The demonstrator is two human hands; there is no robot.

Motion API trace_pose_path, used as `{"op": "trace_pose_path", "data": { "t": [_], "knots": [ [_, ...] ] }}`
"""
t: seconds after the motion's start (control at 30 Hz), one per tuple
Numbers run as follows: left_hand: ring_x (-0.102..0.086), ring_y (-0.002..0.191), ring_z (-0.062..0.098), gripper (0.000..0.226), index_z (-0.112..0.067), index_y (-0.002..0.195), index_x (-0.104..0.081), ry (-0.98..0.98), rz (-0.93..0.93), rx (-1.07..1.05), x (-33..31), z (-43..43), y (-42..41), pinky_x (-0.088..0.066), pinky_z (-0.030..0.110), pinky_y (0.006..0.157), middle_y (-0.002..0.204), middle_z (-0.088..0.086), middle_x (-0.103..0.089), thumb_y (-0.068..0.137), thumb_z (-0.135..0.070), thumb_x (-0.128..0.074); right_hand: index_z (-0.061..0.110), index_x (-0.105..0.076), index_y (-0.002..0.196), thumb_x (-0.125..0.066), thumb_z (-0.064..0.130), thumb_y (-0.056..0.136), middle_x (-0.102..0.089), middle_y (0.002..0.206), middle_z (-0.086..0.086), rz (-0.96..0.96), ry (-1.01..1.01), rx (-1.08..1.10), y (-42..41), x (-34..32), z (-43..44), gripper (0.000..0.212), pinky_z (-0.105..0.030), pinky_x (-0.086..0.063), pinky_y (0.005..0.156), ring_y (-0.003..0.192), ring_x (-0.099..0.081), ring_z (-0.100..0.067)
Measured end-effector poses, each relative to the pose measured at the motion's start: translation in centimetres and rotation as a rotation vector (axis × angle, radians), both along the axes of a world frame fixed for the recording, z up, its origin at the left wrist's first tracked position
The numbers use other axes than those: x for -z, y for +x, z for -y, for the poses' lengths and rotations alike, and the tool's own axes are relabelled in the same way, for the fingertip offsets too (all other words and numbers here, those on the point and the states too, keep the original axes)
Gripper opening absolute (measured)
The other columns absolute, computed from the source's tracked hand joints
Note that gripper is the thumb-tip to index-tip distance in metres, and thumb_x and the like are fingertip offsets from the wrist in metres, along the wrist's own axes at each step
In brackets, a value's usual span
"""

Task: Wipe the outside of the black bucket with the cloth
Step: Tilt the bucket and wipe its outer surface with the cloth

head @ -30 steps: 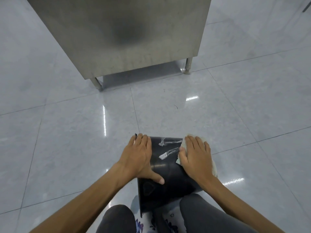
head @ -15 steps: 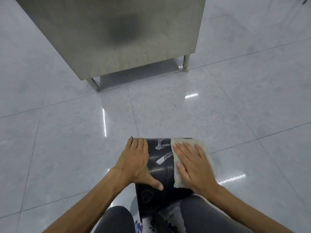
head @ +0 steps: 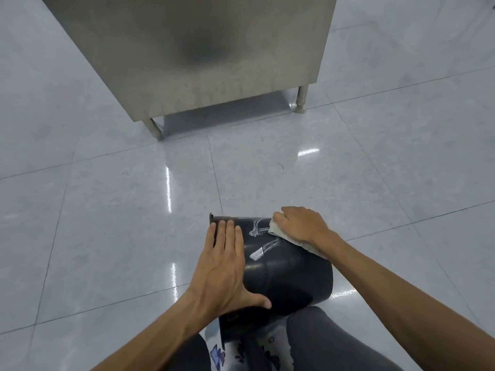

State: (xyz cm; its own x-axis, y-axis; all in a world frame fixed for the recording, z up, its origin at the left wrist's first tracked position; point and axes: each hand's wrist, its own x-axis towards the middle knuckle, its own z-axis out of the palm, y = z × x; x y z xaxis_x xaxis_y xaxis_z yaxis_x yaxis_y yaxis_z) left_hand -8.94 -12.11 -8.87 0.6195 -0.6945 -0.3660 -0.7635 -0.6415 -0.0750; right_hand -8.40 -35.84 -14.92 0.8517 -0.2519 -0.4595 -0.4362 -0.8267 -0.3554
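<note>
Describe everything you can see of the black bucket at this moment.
The bucket is black, glossy and plastic-looking, with white smears on its upper wall. It lies on its side by the person's knees. The left hand rests flat on its left side; the right hand holds a cloth against its far right part. Its inside is not visible.
</note>
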Motion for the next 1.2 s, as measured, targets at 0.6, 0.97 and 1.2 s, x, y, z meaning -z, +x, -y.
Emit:
{"op": "trace_pose_path", "data": {
  "t": [0.6, 0.97, 1.2],
  "knots": [
    [0.004, 0.153, 0.04, 0.162, 0.008, 0.155, -0.003, 0.005, 0.009, 0.03, 0.8, -0.3, 2.0, 0.0, 0.053, 0.124, 0.164, 0.029, 0.002, 0.047, -0.11, -0.027, 0.006, -0.034, 0.157, -0.034, 0.037, 0.102, -0.033, 0.165, -0.01, 0.533, -0.141, -0.106, -10.7, 1.7, -7.6, 0.064, -0.052, -0.021, 0.124, 0.155, -0.025, -0.027],
    [-0.015, 0.15, 0.045, 0.154, 0.01, 0.152, -0.022, -0.067, -0.001, 0.011, 1.1, -0.8, -0.9, -0.013, 0.058, 0.122, 0.16, 0.033, -0.018, 0.053, -0.108, -0.031, 0.017, -0.066, 0.105, -0.026, 0.048, 0.102, -0.07, 0.115, -0.007, 0.038, 0.0, -0.075, 1.4, -0.2, -3.4, 0.05, -0.038, -0.041, 0.083, 0.093, -0.058, -0.023],
    [0.001, 0.153, 0.041, 0.158, 0.007, 0.155, -0.004, -0.017, 0.008, 0.032, 0.9, -0.9, 1.0, -0.001, 0.055, 0.123, 0.164, 0.029, -0.001, 0.051, -0.109, -0.029, 0.022, -0.06, 0.099, -0.024, 0.046, 0.104, -0.068, 0.117, -0.008, -0.035, 0.054, -0.153, 2.9, 0.2, -2.9, 0.044, -0.039, -0.041, 0.08, 0.097, -0.058, -0.027]
  ]
}}
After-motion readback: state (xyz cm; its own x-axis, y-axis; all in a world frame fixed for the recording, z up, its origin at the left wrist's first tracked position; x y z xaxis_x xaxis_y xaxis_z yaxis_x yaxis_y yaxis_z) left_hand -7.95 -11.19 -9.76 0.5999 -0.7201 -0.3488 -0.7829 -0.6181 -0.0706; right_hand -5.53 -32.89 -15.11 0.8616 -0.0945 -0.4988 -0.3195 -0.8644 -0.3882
